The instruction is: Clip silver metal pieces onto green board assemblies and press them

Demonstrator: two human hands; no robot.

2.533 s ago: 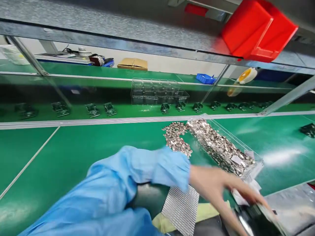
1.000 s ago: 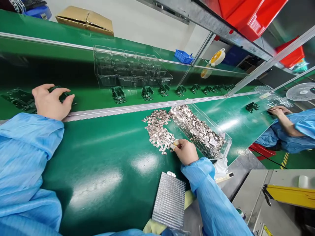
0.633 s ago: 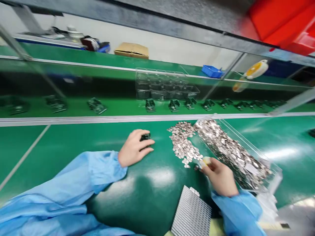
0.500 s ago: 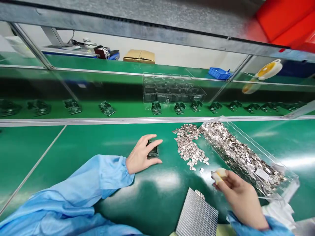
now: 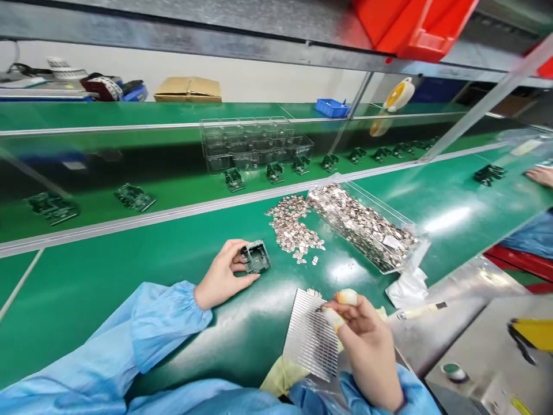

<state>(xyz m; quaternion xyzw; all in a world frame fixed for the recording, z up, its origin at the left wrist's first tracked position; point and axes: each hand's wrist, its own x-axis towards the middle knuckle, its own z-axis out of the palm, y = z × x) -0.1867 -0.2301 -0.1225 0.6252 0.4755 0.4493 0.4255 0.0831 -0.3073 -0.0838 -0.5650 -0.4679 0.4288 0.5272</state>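
My left hand grips a small green circuit board assembly by its left side, just over the green bench. Its boxy frame shows a hollow facing up. My right hand has white and yellow finger covers on the thumb and forefinger. These two pinch a small dark piece, too small to make out well. That hand is over the right part of a silvery ribbed plate. A few small metal parts sit at the plate's far edge. Beyond both hands lies a loose pile of small metal pieces.
A clear tray full of metal pieces stands right of the pile. Several board assemblies line the strip behind, near a clear blister tray. A red bin overhangs above. Another person's hand rests at far right.
The view has swung right. My left hand has closed on the board assembly, now tilted with its hollow showing. My right hand has moved from beside the metal tray to over the ribbed plate.
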